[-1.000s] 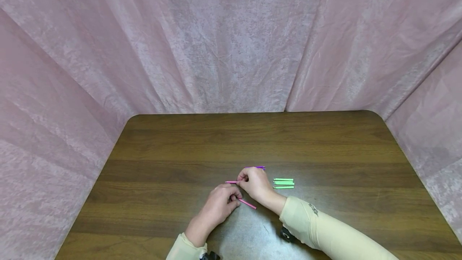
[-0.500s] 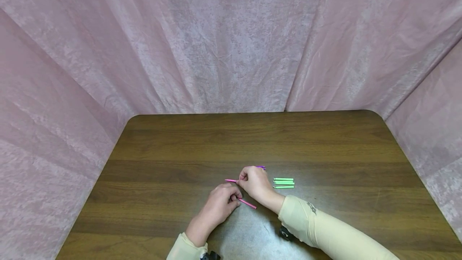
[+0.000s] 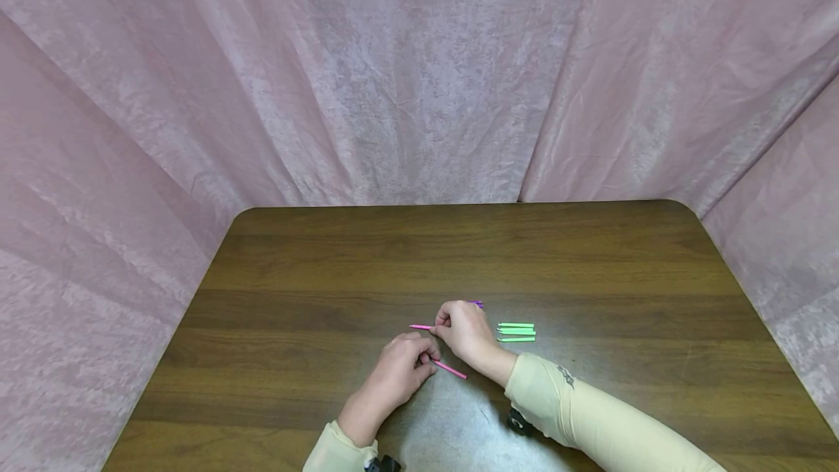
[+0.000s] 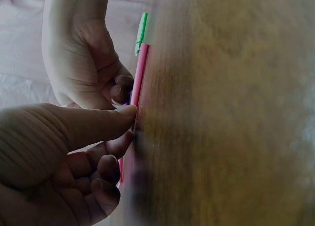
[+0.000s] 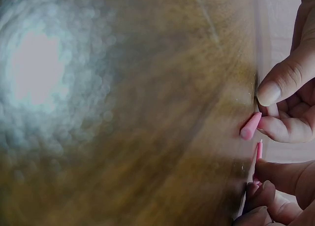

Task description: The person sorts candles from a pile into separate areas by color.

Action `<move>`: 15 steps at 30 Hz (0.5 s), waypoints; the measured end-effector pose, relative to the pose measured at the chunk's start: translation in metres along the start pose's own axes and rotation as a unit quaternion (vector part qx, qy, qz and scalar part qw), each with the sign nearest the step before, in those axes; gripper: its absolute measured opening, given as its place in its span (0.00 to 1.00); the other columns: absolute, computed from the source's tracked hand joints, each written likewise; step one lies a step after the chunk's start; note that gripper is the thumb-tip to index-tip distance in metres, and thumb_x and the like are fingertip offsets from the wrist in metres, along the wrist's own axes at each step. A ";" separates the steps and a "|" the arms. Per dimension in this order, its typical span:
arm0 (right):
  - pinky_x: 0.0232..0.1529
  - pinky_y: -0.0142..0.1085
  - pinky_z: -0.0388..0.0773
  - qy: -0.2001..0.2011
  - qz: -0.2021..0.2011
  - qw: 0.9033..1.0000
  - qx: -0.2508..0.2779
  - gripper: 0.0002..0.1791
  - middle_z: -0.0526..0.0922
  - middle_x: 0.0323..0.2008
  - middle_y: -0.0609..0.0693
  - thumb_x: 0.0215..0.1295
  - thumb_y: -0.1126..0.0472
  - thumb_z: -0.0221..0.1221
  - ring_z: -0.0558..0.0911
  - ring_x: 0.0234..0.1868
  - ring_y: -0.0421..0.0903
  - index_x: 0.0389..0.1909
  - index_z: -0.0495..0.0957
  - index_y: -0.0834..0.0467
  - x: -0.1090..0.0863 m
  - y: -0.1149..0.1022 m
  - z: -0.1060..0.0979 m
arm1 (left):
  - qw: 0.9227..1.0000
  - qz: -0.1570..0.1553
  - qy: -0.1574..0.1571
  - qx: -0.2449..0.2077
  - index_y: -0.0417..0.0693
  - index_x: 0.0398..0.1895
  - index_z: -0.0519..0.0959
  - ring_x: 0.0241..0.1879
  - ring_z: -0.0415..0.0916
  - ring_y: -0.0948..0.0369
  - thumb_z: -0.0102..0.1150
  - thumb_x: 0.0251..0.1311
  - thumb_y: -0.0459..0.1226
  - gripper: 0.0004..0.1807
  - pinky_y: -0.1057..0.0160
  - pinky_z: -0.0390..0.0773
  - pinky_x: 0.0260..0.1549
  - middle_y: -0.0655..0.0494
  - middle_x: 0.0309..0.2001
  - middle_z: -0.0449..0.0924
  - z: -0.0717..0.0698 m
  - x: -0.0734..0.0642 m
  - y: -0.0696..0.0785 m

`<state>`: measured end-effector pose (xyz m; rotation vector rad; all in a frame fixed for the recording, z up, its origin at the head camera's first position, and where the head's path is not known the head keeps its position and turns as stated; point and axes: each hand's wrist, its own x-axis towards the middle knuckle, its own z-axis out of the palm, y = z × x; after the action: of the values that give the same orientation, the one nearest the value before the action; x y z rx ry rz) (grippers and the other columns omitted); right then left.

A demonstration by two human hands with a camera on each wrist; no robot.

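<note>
In the head view my left hand (image 3: 401, 366) pinches a thin pink candle (image 3: 451, 369) between thumb and fingers, its free end slanting to the lower right. Just beyond it, my right hand (image 3: 464, 328) pinches a second pink candle (image 3: 421, 327), which points left. The left wrist view shows the left thumb pressed on the first pink candle (image 4: 140, 73), close over the table, with the second pink candle (image 4: 121, 170) behind the fingers. In the right wrist view, the right fingers (image 5: 280, 177) hold their candle (image 5: 259, 149) below the left hand's candle end (image 5: 251, 126).
Several light green candles (image 3: 516, 332) lie side by side on the brown wooden table (image 3: 314, 268), right of the right hand. Purple candles (image 3: 477, 304) lie behind that hand, mostly hidden by it. Pink curtains (image 3: 419, 79) hang around the table's back and sides.
My right hand has shifted slightly away and to the right; the left end of its pink candle sits a little higher in view. The purple candles are more covered. My left hand has stayed still.
</note>
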<state>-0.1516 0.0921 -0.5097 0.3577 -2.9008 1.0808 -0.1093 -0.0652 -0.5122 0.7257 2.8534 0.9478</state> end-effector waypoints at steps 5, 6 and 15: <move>0.26 0.35 0.68 -0.001 0.002 1.000 -0.001 0.11 0.74 0.15 0.40 0.48 0.64 0.72 0.72 0.21 0.39 0.17 0.77 0.53 0.000 0.000 0.000 | 1.000 0.000 0.000 0.000 0.50 0.27 0.81 0.30 0.71 0.66 0.72 0.47 0.30 0.08 0.65 0.71 0.34 0.63 0.26 0.75 0.000 0.000 0.000; 0.26 0.35 0.68 -0.001 0.002 1.000 -0.002 0.11 0.74 0.15 0.40 0.48 0.64 0.72 0.72 0.21 0.39 0.17 0.77 0.53 0.000 0.000 0.000 | 1.000 0.000 0.000 0.000 0.50 0.26 0.81 0.31 0.71 0.66 0.72 0.47 0.30 0.08 0.65 0.71 0.34 0.63 0.26 0.75 0.000 0.000 0.000; 0.26 0.33 0.68 0.006 -0.006 1.000 0.006 0.11 0.75 0.16 0.40 0.47 0.65 0.72 0.73 0.21 0.38 0.18 0.78 0.54 -0.001 0.001 0.001 | 1.000 -0.003 0.000 0.000 0.50 0.27 0.81 0.31 0.71 0.66 0.72 0.48 0.30 0.08 0.65 0.71 0.34 0.64 0.26 0.74 0.001 0.000 0.000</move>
<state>-0.1507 0.0924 -0.5115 0.3677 -2.8785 1.0944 -0.1094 -0.0647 -0.5131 0.7179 2.8525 0.9478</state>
